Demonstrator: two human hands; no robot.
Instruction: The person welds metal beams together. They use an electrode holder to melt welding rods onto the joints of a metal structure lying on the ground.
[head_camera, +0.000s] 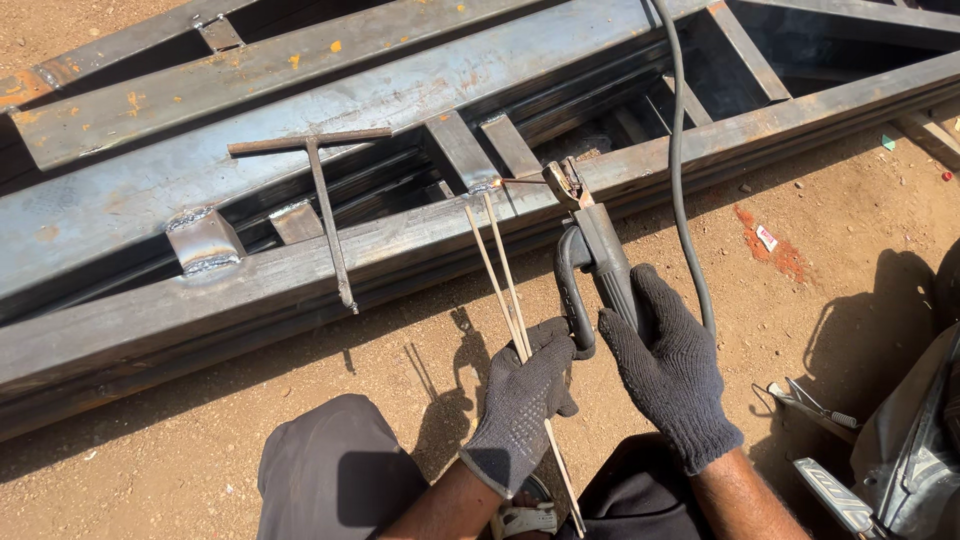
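My right hand (668, 368), in a dark knit glove, grips the handle of a welding electrode holder (592, 252). Its jaws clamp a short electrode stub whose tip touches a welded joint (487, 184) on the steel frame. My left hand (522, 398), also gloved, holds two thin spare welding rods (500, 270) that lean up against the frame's near rail (250, 290). The left fingers also touch the holder's lever loop.
A black cable (680, 150) runs from the holder up across the frame. A chipping hammer (325, 200) lies over the rails. Sandy ground (800, 250) with small debris lies on the right. My knees show at the bottom, and grey metal gear (900, 450) sits at the lower right.
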